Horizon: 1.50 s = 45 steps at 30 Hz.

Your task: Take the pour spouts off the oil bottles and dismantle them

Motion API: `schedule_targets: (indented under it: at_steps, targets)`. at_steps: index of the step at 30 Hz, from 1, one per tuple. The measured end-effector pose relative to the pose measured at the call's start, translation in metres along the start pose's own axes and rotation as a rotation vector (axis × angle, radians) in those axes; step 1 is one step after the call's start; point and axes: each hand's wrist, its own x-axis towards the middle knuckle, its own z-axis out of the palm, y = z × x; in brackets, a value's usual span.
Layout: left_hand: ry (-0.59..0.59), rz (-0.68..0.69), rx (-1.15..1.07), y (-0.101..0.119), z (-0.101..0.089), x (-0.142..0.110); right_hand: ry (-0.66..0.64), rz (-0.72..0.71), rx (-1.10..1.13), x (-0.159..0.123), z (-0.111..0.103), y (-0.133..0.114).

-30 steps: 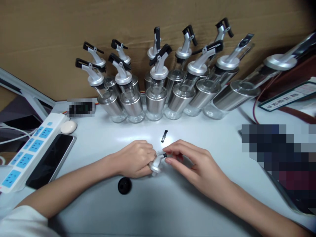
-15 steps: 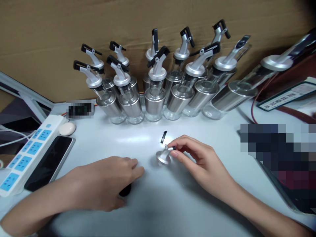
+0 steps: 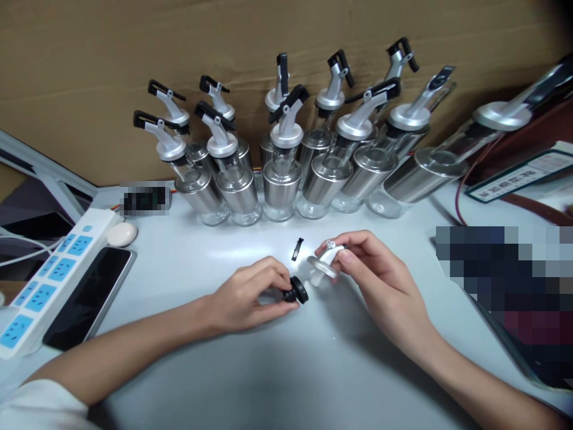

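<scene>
Between the fingers of my left hand is a black ribbed stopper, its wide round end turned to the right. My right hand pinches a silver pourer spout by its narrow tip, with the flanged base tilted down to the left. Stopper and spout are close together but apart, a little above the table. Just behind them a small black lever lies on the table, touched by neither hand.
Several glass-and-steel oil bottles with silver pourers stand along the back by a cardboard wall. At left are a power strip, a phone and a round white object. A dark, partly blurred-out object lies at right.
My left hand has moved right and forward, bringing the black stopper near the spout. My right hand has lifted the spout and shifted it slightly right.
</scene>
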Motion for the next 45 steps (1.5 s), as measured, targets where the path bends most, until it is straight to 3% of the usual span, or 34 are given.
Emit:
schedule_targets:
  at_steps: [4, 11, 22, 29, 36, 41, 45]
  targets:
    - [0.060, 0.043, 0.107, -0.001, -0.003, 0.002, -0.047, 0.045, 0.011, 0.000, 0.001, -0.003]
    - [0.115, 0.050, 0.176, -0.002, -0.003, 0.002, -0.239, 0.096, -0.037, -0.003, 0.001, -0.010]
    - [0.060, 0.016, 0.095, -0.005, -0.003, 0.002, -0.374, 0.059, -0.118, -0.004, 0.000, -0.013]
    - [-0.034, 0.026, 0.061, -0.002, -0.005, 0.004, -0.241, 0.000, -0.113, -0.003, 0.002, -0.010]
    - [-0.006, 0.050, 0.131, -0.003, -0.004, 0.002, -0.184, -0.026, -0.094, -0.004, 0.001, -0.010]
    - [0.031, 0.074, 0.147, -0.004, -0.002, 0.002, 0.061, -0.085, -0.039, -0.001, 0.001, -0.009]
    - [0.076, 0.085, 0.154, -0.005, -0.002, 0.002, 0.110, -0.110, -0.118, 0.000, 0.002, -0.009]
